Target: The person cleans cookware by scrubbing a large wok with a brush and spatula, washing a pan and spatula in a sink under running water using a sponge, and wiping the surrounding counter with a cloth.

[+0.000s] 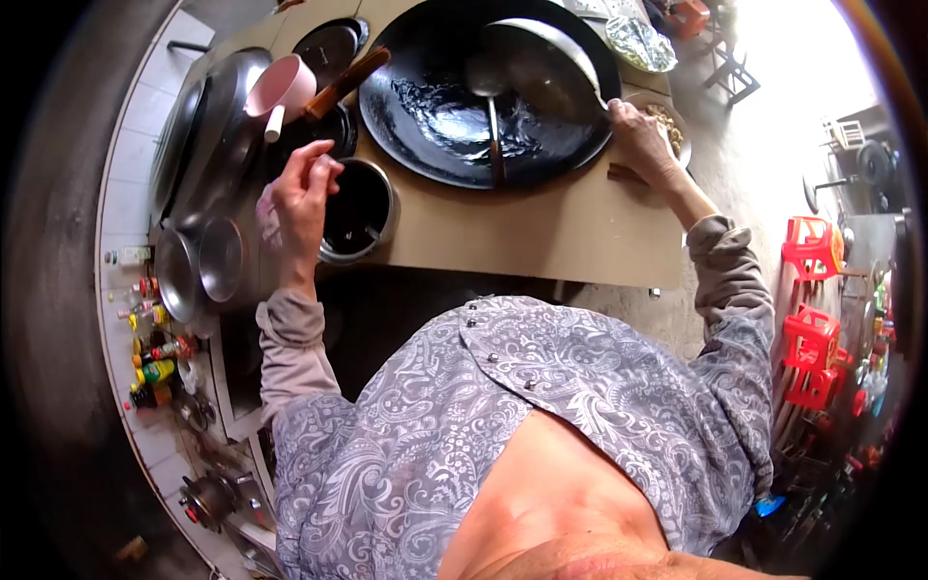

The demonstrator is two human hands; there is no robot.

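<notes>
- I have the wok (396, 121) as my landmark, sitting on the bench (464, 237), with what looks like water shining in its bottom
- The shallow metal pan, or perhaps a lid (546, 82), leans tilted inside the wok's right half; its bright rim curves from the far middle down to the wok's right edge
- My right hand (643, 140) is at that lower rim end, fingers closed on it at the wok's right edge, so it is clearly the nearer hand
- My left hand (304, 198) is off the wok's near left, half open with fingers loosely curled; I see nothing in it, and it is beside the pot (385, 227)
- The ladle (494, 130) lies in the wok, left of the pan's middle, handle towards me
- A bowl of food (667, 121) sits right of the wok, partly hidden by my right hand
</notes>
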